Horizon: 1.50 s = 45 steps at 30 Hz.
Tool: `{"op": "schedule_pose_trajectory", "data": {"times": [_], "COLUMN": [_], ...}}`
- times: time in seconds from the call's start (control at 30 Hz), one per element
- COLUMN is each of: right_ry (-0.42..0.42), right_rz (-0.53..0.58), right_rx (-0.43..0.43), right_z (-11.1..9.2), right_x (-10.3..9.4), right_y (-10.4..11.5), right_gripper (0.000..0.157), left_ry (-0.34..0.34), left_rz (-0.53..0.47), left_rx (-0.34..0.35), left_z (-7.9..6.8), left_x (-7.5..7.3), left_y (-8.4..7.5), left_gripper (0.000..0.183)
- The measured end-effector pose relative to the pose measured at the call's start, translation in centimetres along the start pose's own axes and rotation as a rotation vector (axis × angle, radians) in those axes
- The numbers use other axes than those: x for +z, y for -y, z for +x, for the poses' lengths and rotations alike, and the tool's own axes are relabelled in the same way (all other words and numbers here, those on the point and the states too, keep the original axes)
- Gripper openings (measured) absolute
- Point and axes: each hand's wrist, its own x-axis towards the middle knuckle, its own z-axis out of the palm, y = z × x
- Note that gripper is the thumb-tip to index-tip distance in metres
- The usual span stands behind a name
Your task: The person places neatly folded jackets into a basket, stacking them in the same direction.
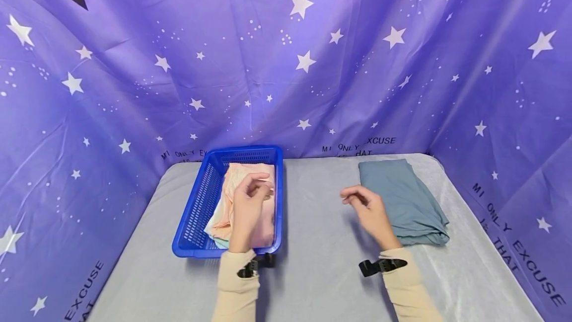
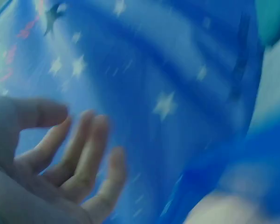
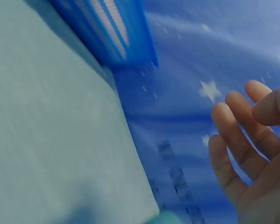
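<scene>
A blue plastic basket [image 1: 187, 232] stands on the left of the table, with folded cloths [image 1: 263, 222] in peach, pink and cream lying in it. Above those cloths hovers my left hand [image 1: 250, 207], its fingers loosely bent and nothing between them. My right hand [image 1: 368, 212] is in the air just left of a folded grey-blue cloth [image 1: 404, 198], likewise holding nothing. Both wrist views show relaxed, slightly curved fingers: the left hand [image 2: 70, 168] against the curtain, the right hand [image 3: 251, 144] with the basket's side [image 3: 107, 32] beyond it.
A grey cloth covers the table [image 1: 317, 242]. Purple curtains [image 1: 268, 63] with white stars hang behind and on both sides of it. The basket's far rim sits near the back curtain.
</scene>
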Motion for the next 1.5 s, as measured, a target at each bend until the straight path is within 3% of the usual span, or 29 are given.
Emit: {"op": "schedule_pose_trajectory", "data": {"times": [0.13,0.27,0.57,0.67,0.77,0.87,0.97,1.07,1.27,1.5], "right_ry": [-0.150,-0.284,-0.606,-0.661,-0.647,-0.591,-0.534,-0.454,-0.243,-0.182], "right_rz": [0.009,-0.008,-0.165,-0.189,-0.224,-0.347,-0.471,-0.516,-0.567,-0.601], "right_rx": [0.056,0.122,0.290,0.351,0.435,0.509,0.545,0.564,0.698,0.781], "right_z": [-0.5,-0.9,-1.3,-1.2,-1.3,-1.4,-1.7,-1.8,-2.0,-1.6], "right_x": [-2.4,-4.4,-9.7,-11.4,-12.6,-13.2,-13.6,-13.8,-13.9,-14.6], "right_y": [-0.6,-1.1,-1.9,-2.2,-2.7,-3.6,-4.9,-6.3,-8.1,-8.1], "right_gripper": [0.020,0.019,0.017,0.015,0.019,0.030,0.041,0.054,0.082,0.094], "left_ry": [-0.008,0.026,0.160,0.177,0.163,0.155,0.168,0.185,0.190,0.187], "left_rz": [-0.218,-0.285,-0.144,-0.107,-0.100,-0.122,-0.151,-0.162,-0.149,-0.101], "left_rx": [-0.027,-0.074,-0.335,-0.387,-0.432,-0.486,-0.548,-0.593,-0.630,-0.627], "left_z": [-1.5,-2.6,-5.3,-5.8,-5.7,-5.3,-5.1,-5.2,-5.7,-5.0], "left_x": [3.8,6.9,13.6,15.3,16.8,18.3,19.6,20.8,22.7,23.8], "left_y": [1.0,2.4,7.3,8.6,9.5,10.2,10.6,10.7,10.9,11.4], "left_gripper": [0.019,0.022,0.020,0.018,0.020,0.025,0.031,0.042,0.057,0.057]}}
